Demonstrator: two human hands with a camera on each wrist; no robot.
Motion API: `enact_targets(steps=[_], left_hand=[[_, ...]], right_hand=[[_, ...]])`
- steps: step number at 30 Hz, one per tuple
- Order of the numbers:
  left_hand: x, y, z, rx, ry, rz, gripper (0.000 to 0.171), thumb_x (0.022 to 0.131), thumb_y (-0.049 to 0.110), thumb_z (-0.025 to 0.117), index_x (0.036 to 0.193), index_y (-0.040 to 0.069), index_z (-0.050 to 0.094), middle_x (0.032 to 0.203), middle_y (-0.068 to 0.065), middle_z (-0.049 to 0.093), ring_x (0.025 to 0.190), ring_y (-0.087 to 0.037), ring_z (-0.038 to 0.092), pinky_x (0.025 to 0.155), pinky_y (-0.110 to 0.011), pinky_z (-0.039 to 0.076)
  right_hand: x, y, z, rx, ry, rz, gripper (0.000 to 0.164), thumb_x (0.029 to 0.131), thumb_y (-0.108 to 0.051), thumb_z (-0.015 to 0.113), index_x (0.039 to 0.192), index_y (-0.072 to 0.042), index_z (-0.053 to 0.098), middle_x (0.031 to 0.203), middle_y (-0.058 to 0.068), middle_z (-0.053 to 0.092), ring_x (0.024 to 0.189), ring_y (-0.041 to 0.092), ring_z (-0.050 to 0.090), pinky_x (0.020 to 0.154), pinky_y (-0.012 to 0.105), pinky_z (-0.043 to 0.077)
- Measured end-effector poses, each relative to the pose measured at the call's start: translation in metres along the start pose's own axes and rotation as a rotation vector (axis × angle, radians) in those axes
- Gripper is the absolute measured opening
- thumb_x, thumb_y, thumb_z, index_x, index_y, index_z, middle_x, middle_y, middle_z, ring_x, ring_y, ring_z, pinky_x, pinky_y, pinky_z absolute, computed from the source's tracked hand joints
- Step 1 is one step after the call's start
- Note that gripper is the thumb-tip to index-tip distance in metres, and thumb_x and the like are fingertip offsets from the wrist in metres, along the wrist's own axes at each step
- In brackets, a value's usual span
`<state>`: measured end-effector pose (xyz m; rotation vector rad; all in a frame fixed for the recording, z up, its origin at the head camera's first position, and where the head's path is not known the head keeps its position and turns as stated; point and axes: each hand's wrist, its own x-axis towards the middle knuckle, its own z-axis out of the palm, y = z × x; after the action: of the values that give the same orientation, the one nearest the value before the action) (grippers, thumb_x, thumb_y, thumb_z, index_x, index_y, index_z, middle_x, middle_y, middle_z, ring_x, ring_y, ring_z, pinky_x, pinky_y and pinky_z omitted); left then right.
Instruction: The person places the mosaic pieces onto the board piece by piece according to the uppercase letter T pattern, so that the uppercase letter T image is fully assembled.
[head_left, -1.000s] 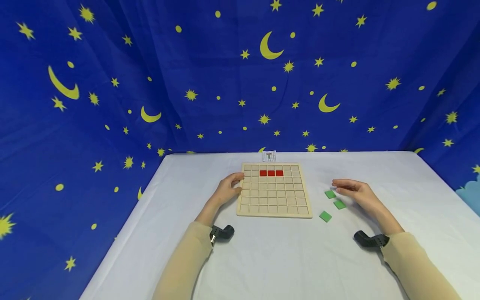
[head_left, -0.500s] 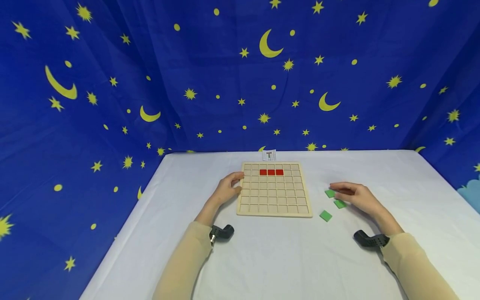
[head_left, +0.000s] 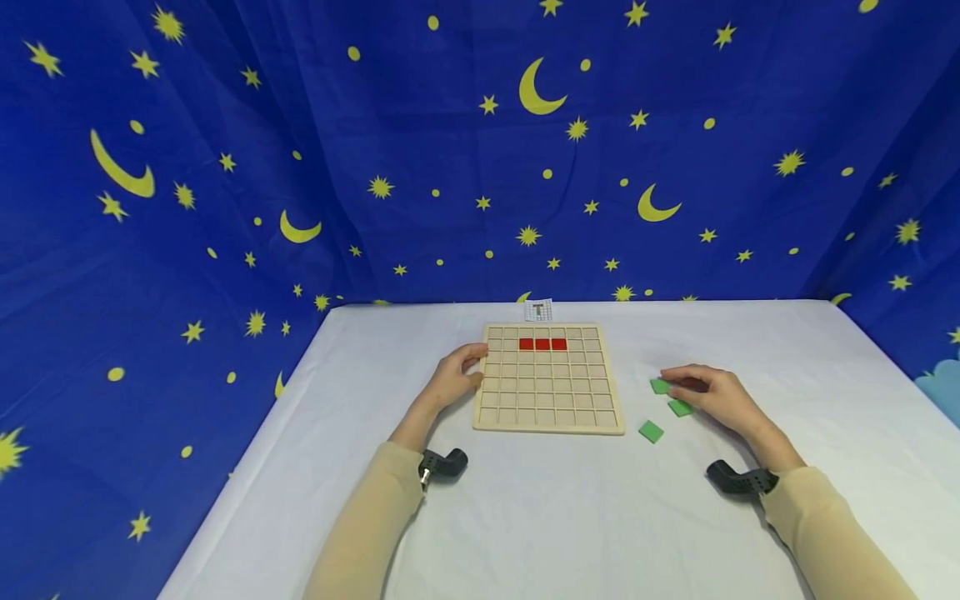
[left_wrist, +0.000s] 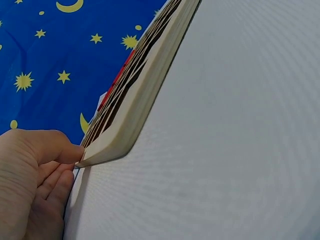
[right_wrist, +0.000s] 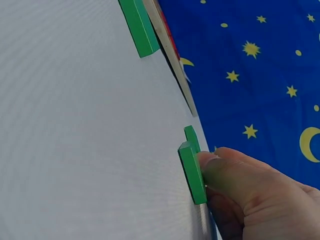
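A blue curtain (head_left: 450,150) with yellow moons and stars hangs behind a white-covered table (head_left: 555,517).

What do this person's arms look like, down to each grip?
Long beige sleeves, plus two black, bent wrist devices; the left one shows a small silvery piece. The left grip and right grip are ungloved.

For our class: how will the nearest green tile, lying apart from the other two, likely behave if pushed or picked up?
This green tile looks stiff, given its straight edges and flat face. Being small and thin, it is probably light. Lying flat on the white cloth, it should slide rather than roll or tip.
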<state>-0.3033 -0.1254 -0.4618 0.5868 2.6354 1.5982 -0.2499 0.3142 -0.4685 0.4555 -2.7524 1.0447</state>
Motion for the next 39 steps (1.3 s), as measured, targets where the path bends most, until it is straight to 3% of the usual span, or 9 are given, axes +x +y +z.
enact_targets(steps=[3,7,10,19,29,33,36,39], left_hand=[[-0.001,0.001,0.000,0.014,0.000,-0.003,0.052,0.081,-0.012,0.059,0.131,-0.005,0.049,0.128,-0.017,0.055,0.122,-0.027,0.048,0.104,-0.021,0.039],[-0.001,0.003,-0.001,0.019,0.001,-0.005,0.052,0.081,-0.012,0.059,0.131,-0.005,0.050,0.128,-0.017,0.055,0.123,-0.026,0.048,0.104,-0.020,0.039],[0.000,0.004,-0.001,0.008,0.000,-0.005,0.052,0.081,-0.013,0.059,0.131,-0.006,0.049,0.128,-0.017,0.054,0.123,-0.027,0.048,0.104,-0.020,0.039],[-0.002,0.004,-0.001,-0.016,-0.009,-0.015,0.052,0.081,-0.013,0.059,0.131,-0.006,0.049,0.129,-0.017,0.054,0.123,-0.027,0.047,0.104,-0.020,0.039],[-0.001,0.003,-0.001,-0.026,-0.010,0.012,0.051,0.081,-0.014,0.058,0.131,-0.008,0.048,0.128,-0.021,0.053,0.123,-0.030,0.048,0.105,-0.025,0.039],[-0.001,0.002,-0.001,-0.045,-0.009,0.030,0.051,0.080,-0.016,0.058,0.130,-0.009,0.048,0.128,-0.023,0.053,0.122,-0.032,0.047,0.106,-0.031,0.039],[-0.001,0.002,-0.001,-0.039,-0.005,0.020,0.051,0.081,-0.015,0.059,0.130,-0.008,0.049,0.128,-0.022,0.054,0.122,-0.031,0.048,0.106,-0.028,0.039],[-0.001,0.002,-0.001,-0.026,-0.003,0.007,0.051,0.081,-0.014,0.059,0.131,-0.007,0.049,0.128,-0.019,0.054,0.122,-0.028,0.049,0.104,-0.023,0.040]], right_hand=[[-0.001,0.001,0.001,-0.034,0.045,-0.037,0.029,0.086,-0.021,0.070,0.112,-0.006,0.068,0.111,0.010,0.066,0.100,0.023,0.059,0.086,0.037,0.051],[-0.001,0.001,-0.002,-0.009,0.114,-0.065,0.029,0.086,-0.018,0.070,0.111,-0.005,0.068,0.108,0.010,0.067,0.095,0.002,0.057,0.081,0.013,0.048],[0.000,-0.001,-0.005,0.033,0.156,-0.052,0.029,0.086,-0.018,0.070,0.113,-0.005,0.068,0.109,0.010,0.067,0.093,-0.011,0.052,0.079,0.005,0.044],[-0.001,-0.008,-0.013,0.073,0.164,0.006,0.034,0.088,-0.025,0.068,0.117,-0.007,0.066,0.113,0.012,0.065,0.095,-0.012,0.049,0.081,0.009,0.044],[0.008,-0.021,-0.034,0.161,0.209,0.088,0.040,0.087,-0.029,0.069,0.120,-0.006,0.065,0.111,0.001,0.066,0.097,-0.007,0.053,0.083,0.009,0.046],[0.017,-0.026,-0.039,0.183,0.191,0.098,0.042,0.087,-0.030,0.069,0.123,-0.008,0.063,0.114,0.003,0.066,0.103,0.006,0.056,0.086,0.019,0.050],[0.029,-0.014,-0.036,0.213,0.166,0.079,0.043,0.087,-0.031,0.068,0.125,-0.012,0.062,0.118,0.004,0.064,0.107,0.013,0.056,0.085,0.022,0.050],[0.044,0.006,-0.024,0.236,0.165,0.042,0.043,0.086,-0.034,0.069,0.125,-0.018,0.063,0.119,0.001,0.064,0.108,0.013,0.056,0.086,0.019,0.049]])
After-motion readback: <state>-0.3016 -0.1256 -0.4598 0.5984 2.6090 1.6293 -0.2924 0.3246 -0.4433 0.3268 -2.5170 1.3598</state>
